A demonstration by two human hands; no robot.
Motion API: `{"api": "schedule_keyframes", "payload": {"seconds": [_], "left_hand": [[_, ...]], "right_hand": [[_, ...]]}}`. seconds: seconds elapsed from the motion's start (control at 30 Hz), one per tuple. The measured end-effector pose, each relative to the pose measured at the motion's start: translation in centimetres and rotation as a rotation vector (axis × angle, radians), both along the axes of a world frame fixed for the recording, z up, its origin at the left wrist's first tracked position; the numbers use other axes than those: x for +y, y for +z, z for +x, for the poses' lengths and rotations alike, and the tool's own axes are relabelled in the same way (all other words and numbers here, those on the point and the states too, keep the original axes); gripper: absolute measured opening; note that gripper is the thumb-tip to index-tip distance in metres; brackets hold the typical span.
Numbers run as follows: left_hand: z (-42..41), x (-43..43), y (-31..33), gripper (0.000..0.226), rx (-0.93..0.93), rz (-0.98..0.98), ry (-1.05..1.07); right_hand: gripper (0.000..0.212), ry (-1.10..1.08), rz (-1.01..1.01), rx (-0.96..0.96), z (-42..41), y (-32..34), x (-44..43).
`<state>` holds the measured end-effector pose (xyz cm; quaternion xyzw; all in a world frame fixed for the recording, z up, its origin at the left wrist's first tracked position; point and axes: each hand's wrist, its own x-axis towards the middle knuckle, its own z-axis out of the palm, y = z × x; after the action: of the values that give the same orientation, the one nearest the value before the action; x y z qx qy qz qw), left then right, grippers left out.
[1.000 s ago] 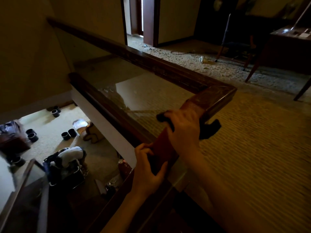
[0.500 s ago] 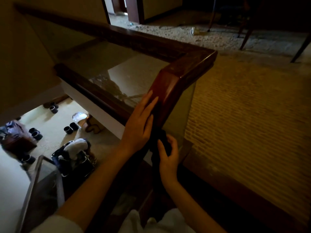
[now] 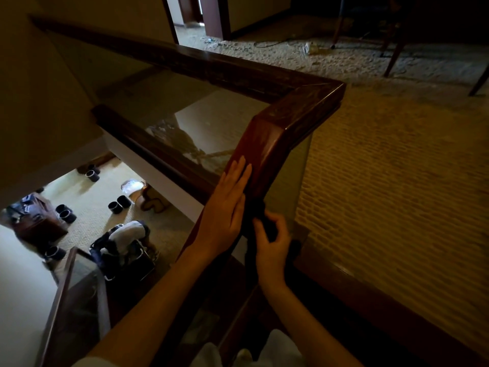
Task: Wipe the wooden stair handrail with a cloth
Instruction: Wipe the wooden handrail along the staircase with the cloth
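Observation:
The dark red-brown wooden handrail (image 3: 267, 144) bends at a corner near the centre and slopes down toward me over a glass panel. My left hand (image 3: 225, 207) lies flat on the rail's left side with straight fingers pointing up the slope. Just to its right, my right hand (image 3: 272, 242) grips a dark cloth (image 3: 260, 215) bunched against the rail's right edge. Most of the cloth is hidden by my fingers and the dim light.
A long horizontal rail (image 3: 185, 62) runs off to the upper left. The glass panel (image 3: 288, 186) stands under the sloping rail, with carpeted landing (image 3: 397, 168) to the right. Below left, a lower floor holds bags, black cups (image 3: 119, 205) and clutter. Chair legs (image 3: 394, 59) stand upper right.
A second ago my right hand pressed the cloth near the rail's corner and my left hand gripped the rail lower down. The cloth has moved down the slope, and my left hand now lies flat.

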<state>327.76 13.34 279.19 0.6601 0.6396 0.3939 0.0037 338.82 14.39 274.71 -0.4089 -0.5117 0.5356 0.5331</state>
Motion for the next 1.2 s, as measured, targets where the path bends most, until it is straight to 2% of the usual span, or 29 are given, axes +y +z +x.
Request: {"api": "schedule_keyframes", "payload": {"seconds": [0.1,0.3,0.43,0.57,0.63,0.7,0.83,0.97,1.1,1.2], "left_hand": [[-0.1,-0.1,0.0,0.052,-0.001,0.0,-0.002],[0.0,0.0,-0.2,0.052,0.002,0.023,0.002],[-0.3,0.2,-0.6,0.052,0.015,0.023,0.008],[-0.3,0.2,-0.5,0.052,0.011,0.017,0.0],[-0.3,0.2,-0.6,0.053,0.013,0.016,0.004],[-0.2,0.2,-0.6,0.053,0.011,0.01,0.012],[0.1,0.1,-0.4,0.054,0.003,0.029,0.024],[0.0,0.3,-0.7,0.053,0.01,0.027,0.023],[-0.2,0.3,-0.7,0.053,-0.009,0.026,0.007],[-0.2,0.3,-0.7,0.052,-0.004,0.033,0.004]], "right_hand": [[0.01,0.027,-0.005,-0.036,0.2,0.3,0.4],[0.012,-0.284,0.068,0.008,0.1,8.9,11.8],[0.014,-0.217,0.125,-0.021,-0.9,4.6,6.1],[0.026,-0.019,0.083,-0.097,-0.3,-0.8,-1.1],[0.019,-0.006,0.102,-0.124,-0.1,0.2,0.5],[0.009,-0.112,0.133,-0.102,-0.3,3.2,4.4],[0.005,-0.276,0.085,-0.008,-0.2,8.5,11.4],[0.008,-0.254,0.143,-0.037,-0.8,5.4,7.4],[0.014,-0.115,0.157,-0.113,-0.5,0.7,1.3],[0.01,-0.168,0.203,-0.145,-0.5,2.5,3.8]]}}
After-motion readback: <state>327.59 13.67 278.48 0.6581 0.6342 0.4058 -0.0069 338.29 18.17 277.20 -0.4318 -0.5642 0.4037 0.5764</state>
